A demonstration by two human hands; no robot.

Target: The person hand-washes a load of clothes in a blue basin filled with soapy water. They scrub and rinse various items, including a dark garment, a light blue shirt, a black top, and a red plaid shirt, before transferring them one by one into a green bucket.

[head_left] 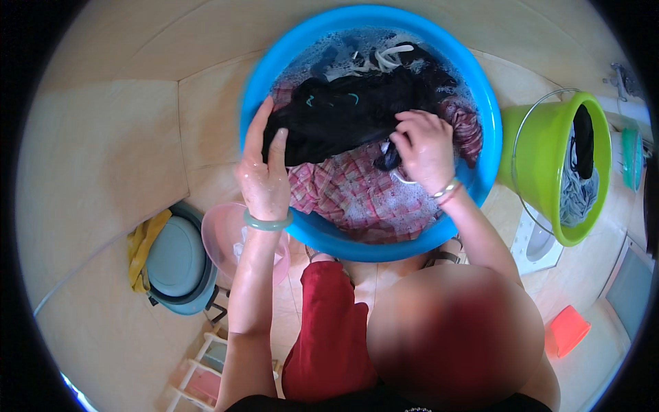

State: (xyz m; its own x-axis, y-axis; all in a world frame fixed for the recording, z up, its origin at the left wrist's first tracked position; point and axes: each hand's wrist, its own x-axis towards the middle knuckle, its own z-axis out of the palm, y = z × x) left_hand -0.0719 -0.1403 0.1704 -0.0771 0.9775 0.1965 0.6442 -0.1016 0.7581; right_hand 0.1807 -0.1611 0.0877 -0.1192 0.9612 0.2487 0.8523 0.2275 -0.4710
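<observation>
A black garment (343,113) with small teal marks is stretched across a large blue basin (489,137) of sudsy water. My left hand (264,178), a green bangle on its wrist, grips the garment's left end between thumb and fingers at the basin's rim. Farther right, my right hand (427,147) has its fingers curled onto the dark cloth; its fingertips are partly hidden. Beneath the garment lies a pink checked cloth (364,199), wet and foamy. White cords (391,58) show among dark fabric at the far side, and a maroon patterned cloth (463,130) rests against the right wall.
Right of the basin, a lime green bucket (542,158) with a wire handle holds clothes. At left are a pink basin (223,237), a grey-blue lidded bin (177,254) and a yellow cloth (145,247). A white rack (199,364) and a red container (570,331) sit nearer me.
</observation>
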